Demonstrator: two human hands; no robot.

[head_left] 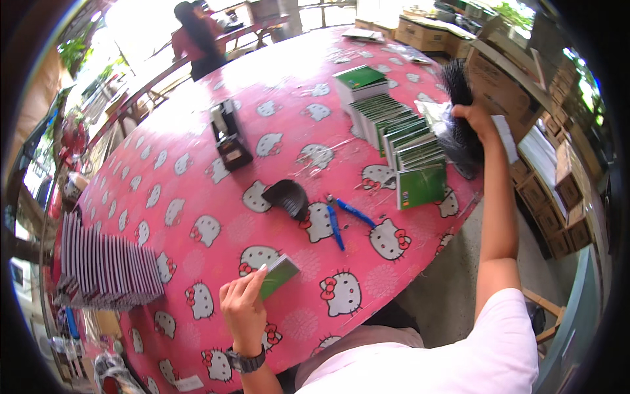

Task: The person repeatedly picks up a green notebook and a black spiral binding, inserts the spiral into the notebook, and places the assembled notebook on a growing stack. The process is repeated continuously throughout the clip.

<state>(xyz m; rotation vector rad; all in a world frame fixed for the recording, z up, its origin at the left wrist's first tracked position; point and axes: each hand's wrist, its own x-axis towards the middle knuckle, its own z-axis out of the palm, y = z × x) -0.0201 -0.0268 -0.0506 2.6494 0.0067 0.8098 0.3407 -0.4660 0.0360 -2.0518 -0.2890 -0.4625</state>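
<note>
My left hand (244, 307) pinches a small green-covered booklet (279, 276) by its left end, low over the near part of the table. At the right edge my right arm is stretched out, and my right hand (474, 118) closes on thin black strands, which look like plastic binding coils (457, 80). A plastic bag (438, 125) with more black strands lies beside that hand. Close by stands a long row of green booklets (420, 187). Blue-handled cutting pliers (336, 226) lie spread apart at mid-table, next to a black curved scoop-like piece (287, 198).
The pink patterned table (298, 253) carries a black desktop device (230, 141) further back. Dark-edged books or pads (108, 266) stand in a row at the left. Cardboard boxes (505, 85) crowd the right side. Beyond the far edge a person (197, 39) is at another table.
</note>
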